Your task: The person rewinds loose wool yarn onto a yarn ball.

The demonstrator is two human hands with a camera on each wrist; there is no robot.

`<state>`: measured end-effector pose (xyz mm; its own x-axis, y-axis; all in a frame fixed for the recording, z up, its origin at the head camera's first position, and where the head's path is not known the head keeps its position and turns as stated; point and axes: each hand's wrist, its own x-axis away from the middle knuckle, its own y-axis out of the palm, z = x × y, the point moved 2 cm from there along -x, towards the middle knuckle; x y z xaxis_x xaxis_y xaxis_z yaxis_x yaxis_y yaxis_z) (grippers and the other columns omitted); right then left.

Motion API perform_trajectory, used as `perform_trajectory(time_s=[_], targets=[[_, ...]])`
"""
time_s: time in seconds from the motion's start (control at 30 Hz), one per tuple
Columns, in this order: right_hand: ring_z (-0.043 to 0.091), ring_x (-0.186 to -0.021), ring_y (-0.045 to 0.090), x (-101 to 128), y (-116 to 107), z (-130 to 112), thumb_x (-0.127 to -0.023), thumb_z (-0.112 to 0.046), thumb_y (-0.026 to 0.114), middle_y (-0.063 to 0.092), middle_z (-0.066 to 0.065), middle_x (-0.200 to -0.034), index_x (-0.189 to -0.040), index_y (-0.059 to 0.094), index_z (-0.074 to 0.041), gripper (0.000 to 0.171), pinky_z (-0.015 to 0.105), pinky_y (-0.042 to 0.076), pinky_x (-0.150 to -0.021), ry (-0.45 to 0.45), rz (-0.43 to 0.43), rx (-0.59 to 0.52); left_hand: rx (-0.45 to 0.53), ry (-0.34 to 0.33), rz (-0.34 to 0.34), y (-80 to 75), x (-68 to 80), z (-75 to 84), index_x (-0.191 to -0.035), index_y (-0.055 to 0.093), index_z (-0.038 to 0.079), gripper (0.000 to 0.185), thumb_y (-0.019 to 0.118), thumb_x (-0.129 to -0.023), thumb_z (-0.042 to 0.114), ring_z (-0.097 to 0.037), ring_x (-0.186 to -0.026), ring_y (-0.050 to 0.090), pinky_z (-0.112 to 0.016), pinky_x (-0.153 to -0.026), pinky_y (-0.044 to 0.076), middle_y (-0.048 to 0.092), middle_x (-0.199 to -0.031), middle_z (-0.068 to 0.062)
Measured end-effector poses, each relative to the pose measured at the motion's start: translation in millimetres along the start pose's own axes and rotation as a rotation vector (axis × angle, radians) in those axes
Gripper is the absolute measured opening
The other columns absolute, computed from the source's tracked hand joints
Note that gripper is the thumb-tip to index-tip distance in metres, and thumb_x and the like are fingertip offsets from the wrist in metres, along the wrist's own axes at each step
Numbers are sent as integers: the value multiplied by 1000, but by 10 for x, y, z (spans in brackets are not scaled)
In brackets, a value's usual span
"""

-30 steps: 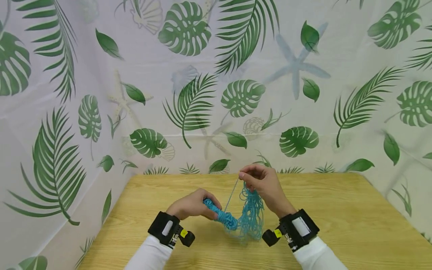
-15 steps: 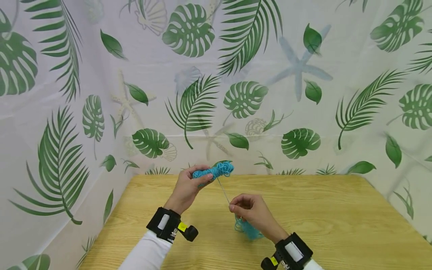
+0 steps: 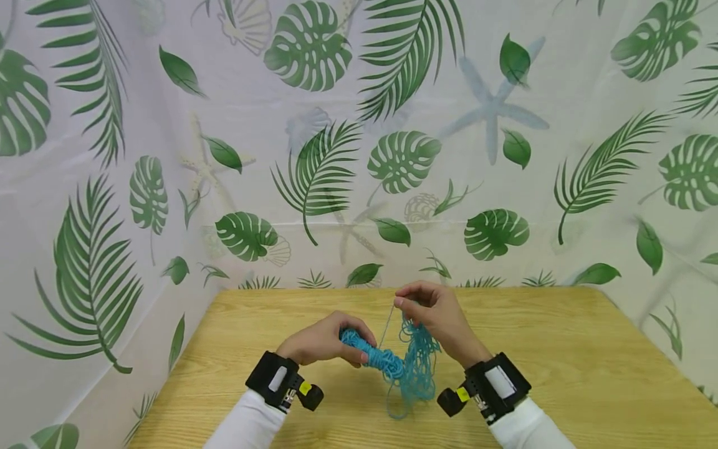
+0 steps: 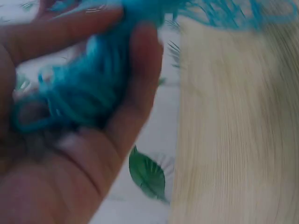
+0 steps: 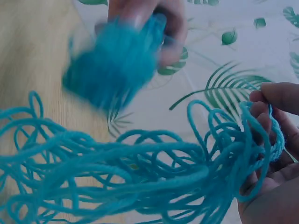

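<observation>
Holding a small wound bundle of bright blue yarn (image 3: 367,354), the left hand (image 3: 322,342) has its fingers curled tight around it. In the left wrist view the bundle (image 4: 88,84) sits in the palm, with the fingers (image 4: 140,88) bent over it, but that view is blurry.

Just beside it, the right hand (image 3: 440,315) is a bit higher. Its thumb and fingertips pinch a thin blue strand (image 3: 386,324). The strand runs down from the right hand to the bundle in the left hand.

A loose tangle of blue yarn loops (image 3: 415,365) hangs under the right hand. It reaches down toward the light wooden table (image 3: 589,374) below both hands. In the right wrist view the loops (image 5: 140,172) spread wide, and some go over the right hand's fingers (image 5: 273,100). I cannot tell if the bottom of the tangle touches the table.

Both wrists wear black camera bands (image 3: 277,380) over white sleeves (image 3: 247,427). Past the hands, behind the table, hangs a white curtain with green leaves (image 3: 314,168).
</observation>
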<state>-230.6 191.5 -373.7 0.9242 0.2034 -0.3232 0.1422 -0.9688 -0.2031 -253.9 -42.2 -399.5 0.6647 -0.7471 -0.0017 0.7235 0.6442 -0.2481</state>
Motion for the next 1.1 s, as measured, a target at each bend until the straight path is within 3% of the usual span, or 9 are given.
perform_trajectory(time_s=[0.1,0.2,0.37,0.53,0.67,0.77,0.87,0.97,1.1], targets=[[18,-70,58,-49,-1,90,-98,-9,68,66,12,-87,-109,69,5,18,27,49,-59,20,10,10,205,86,-115,19,25,78,-111,70,2,19,74,-92,4,-20,-90,68,-38,-86,58,63,-111,-8],[16,-73,59,1,69,210,-97,-4,67,68,10,-89,-109,70,5,16,26,50,-61,88,-7,16,369,184,-95,16,38,135,-108,70,11,15,75,-94,12,-17,-92,64,-32,-87,56,61,-110,-6],[14,-70,61,213,285,323,-99,-7,66,70,15,-93,-109,68,8,18,26,53,-60,161,-112,-74,477,229,233,-15,-19,153,-106,67,11,13,72,-95,7,-16,-92,65,-33,-91,55,59,-107,-5],[14,-66,63,378,400,328,-99,-13,68,69,16,-92,-108,67,9,23,26,55,-60,203,-46,-183,138,212,690,-97,-67,52,-105,67,0,17,76,-91,3,-21,-96,65,-40,-90,55,63,-109,-10],[14,-66,62,436,348,256,-99,-11,68,70,12,-91,-108,66,9,22,26,54,-60,219,-18,-176,-308,151,841,-117,-29,-59,-99,69,2,14,78,-88,1,-31,-104,63,-47,-90,53,66,-105,-13],[14,-67,61,399,252,157,-99,-11,68,70,9,-91,-110,65,10,24,26,54,-61,190,-32,-163,-480,76,763,-106,-8,-118,-97,69,5,14,78,-87,1,-32,-98,65,-47,-85,55,66,-102,-12],[14,-68,60,298,138,49,-98,-10,69,69,8,-90,-112,66,9,24,26,53,-61,136,-1,-147,-506,23,570,-83,-7,-138,-97,69,7,14,79,-87,3,-24,-90,63,-40,-79,54,65,-100,-9],[14,-69,57,172,44,-14,-98,-8,68,67,10,-91,-114,66,8,23,26,51,-61,81,36,-128,-409,16,320,-44,-16,-113,-97,71,6,14,80,-87,5,-16,-86,59,-32,-76,51,65,-99,-5],[15,-69,54,46,-7,35,-99,-7,66,64,13,-94,-115,65,8,22,26,49,-61,41,37,-61,-106,69,5,33,-6,-7,-103,70,-1,18,79,-88,3,-15,-86,58,-27,-75,51,66,-101,-4]])
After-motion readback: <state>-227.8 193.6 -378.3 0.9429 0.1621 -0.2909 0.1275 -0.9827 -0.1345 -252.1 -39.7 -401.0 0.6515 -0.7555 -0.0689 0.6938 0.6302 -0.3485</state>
